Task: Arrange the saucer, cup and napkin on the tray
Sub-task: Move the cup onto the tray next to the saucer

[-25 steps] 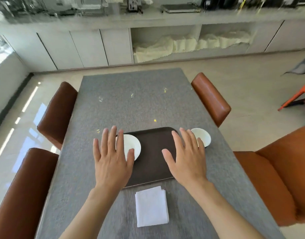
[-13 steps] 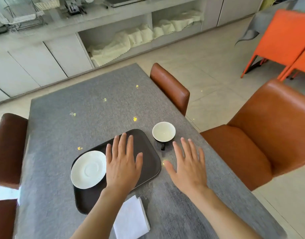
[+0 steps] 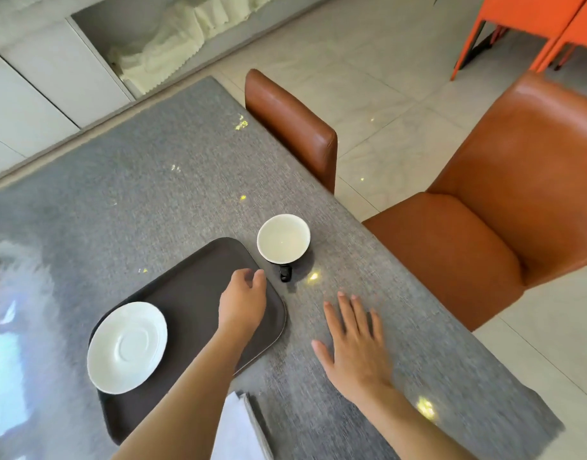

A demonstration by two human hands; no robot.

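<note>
A person seated at a grey dining table [image 3: 146, 180] reaches across a dark brown tray [image 3: 192, 293] with the left hand [image 3: 242, 302], whose fingers are curled loosely inward over the tray's far right corner, the fingertips [image 3: 259, 275] near the rim; whether they touch the tray cannot be told, and they hold nothing. The right hand [image 3: 355, 343] lies palm down, close over or on the tabletop to the right of the tray, its fingers spread wide and empty.

A white saucer [image 3: 127, 346] sits on the near left part of the tray, its edge reaching the tray's left rim. The cup [image 3: 283, 239], white inside and dark outside, stands upright on the table just beyond the tray's far right corner, off the tray, with its dark handle [image 3: 285, 273] pointing back toward the person and lying between the two hands. A folded white napkin [image 3: 235, 433] lies on the table at the bottom edge of the view, just off the tray's near edge and partly hidden by the left forearm.

Two brown leather chairs stand along the table's right side, one [image 3: 295, 127] pushed in close at the far end, the other [image 3: 504, 200] turned out from the table. Orange chairs [image 3: 531, 14] stand on the pale tiled floor [image 3: 368, 78] beyond, and a pale cloth [image 3: 179, 31] fills an open cabinet shelf at the top
</note>
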